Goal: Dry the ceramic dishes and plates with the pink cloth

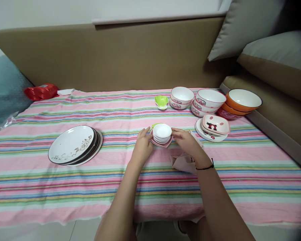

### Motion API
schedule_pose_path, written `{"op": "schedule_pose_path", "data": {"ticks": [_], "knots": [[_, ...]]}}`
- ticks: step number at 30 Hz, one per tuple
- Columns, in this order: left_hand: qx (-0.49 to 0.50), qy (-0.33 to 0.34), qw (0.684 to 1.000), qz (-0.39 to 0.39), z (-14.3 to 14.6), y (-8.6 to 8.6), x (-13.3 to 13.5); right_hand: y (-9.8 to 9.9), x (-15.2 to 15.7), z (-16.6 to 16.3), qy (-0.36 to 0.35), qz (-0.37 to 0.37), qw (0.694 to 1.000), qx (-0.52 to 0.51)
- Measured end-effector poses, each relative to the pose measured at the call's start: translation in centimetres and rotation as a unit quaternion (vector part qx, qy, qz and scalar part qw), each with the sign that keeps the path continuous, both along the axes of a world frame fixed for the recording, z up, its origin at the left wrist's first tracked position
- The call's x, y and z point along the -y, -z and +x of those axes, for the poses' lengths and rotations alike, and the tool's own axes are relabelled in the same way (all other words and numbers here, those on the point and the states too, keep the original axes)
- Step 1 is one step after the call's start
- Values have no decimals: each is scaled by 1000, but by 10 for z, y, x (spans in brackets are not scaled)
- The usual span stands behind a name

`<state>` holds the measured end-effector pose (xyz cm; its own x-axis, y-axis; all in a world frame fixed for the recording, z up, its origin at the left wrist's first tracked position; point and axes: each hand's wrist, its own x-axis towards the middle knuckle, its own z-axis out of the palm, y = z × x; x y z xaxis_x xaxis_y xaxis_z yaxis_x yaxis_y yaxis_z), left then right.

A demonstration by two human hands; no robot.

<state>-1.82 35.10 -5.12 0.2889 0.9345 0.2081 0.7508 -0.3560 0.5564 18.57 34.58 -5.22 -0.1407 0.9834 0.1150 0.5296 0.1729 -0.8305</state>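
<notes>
A stack of small white dishes (162, 131) stands at the middle of the cloth, over a pink dish (163, 145) whose edges show beneath it. My left hand (143, 144) is at the stack's left side, thumb against it and fingers curved around the far side. From the right, my right hand (185, 139) holds the stack's rim with thumb and fingers. Part of a yellow-green dish (155, 125) peeks out behind the stack. Under my right wrist lies a crumpled pale pink cloth (183, 164), partly hidden by the forearm.
Plates (72, 144) are stacked at the left. Farther back are a green dish (162, 101), white bowls (182, 95), more white bowls (209, 100) and orange bowls (244, 100). A pink square dish (215, 125) sits on white plates (199, 130). A red package (41, 92) lies back left.
</notes>
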Motion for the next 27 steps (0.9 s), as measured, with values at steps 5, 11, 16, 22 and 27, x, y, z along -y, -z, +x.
{"op": "schedule_pose_path", "data": {"ticks": [5, 11, 16, 22, 27], "knots": [[13, 10, 1000, 0, -1, 1, 0, -1, -1, 0, 1, 1, 1000, -11], [28, 24, 999, -31, -1, -1, 0, 5, -2, 2, -9, 10, 1000, -28], [42, 14, 998, -35, -1, 0, 0, 7, -3, 2, 0, 8, 1000, -24], [72, -28, 997, -21, -2, -4, 1, 7, -2, 4, 43, -23, 997, -58], [146, -90, 984, -51, -4, -6, 1, 2, 7, 11, 120, -96, 984, -93]]}}
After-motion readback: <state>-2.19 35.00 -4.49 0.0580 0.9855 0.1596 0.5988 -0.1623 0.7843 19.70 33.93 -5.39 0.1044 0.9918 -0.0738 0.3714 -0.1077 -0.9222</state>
